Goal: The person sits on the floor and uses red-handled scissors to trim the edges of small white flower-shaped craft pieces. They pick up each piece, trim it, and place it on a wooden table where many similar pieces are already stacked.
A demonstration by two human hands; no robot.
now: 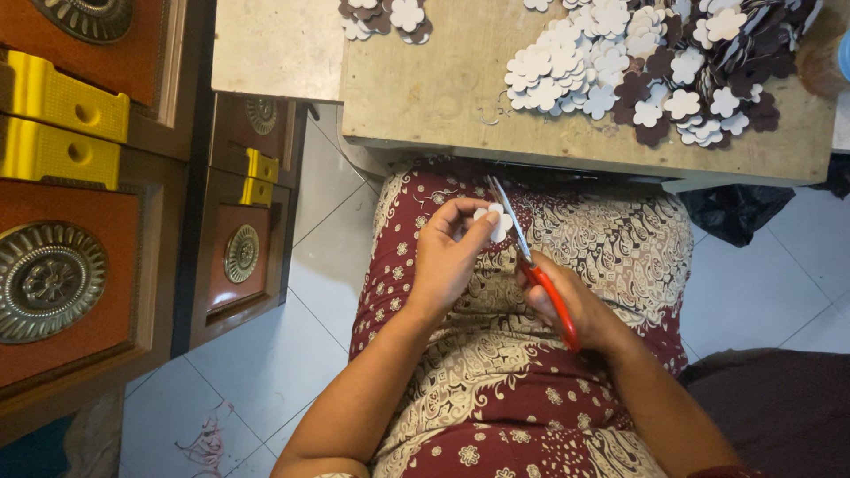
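Pinching a small white flower-shaped cutout (pixel 493 219) between thumb and fingertips, the left hand (pixel 452 257) is held over the lap, above a patterned maroon and cream garment (pixel 496 372). The cutout is kept just below the near edge of a low wooden board (pixel 425 88) and touches the blades of a pair of scissors (pixel 531 265). The red handles of the scissors are gripped by the right hand (pixel 571 305), whose fingers are closed around them; the metal blades are pointed up and to the left, their tips reaching past the cutout.

On the board, a heap of flower shapes (pixel 646 71) is spread along the far right (white ones mostly toward the left of the heap, dark brown ones toward the right and underneath). A smaller cluster (pixel 385 16) of the same shapes is seen at the top edge of the board. No box or tray is used for them: they lie loose on the bare wood.

To the left, dark wooden panels with round metal ornaments (pixel 49 281) and yellow plastic pieces (pixel 62 106) are stood on a white tiled floor (pixel 310 230).
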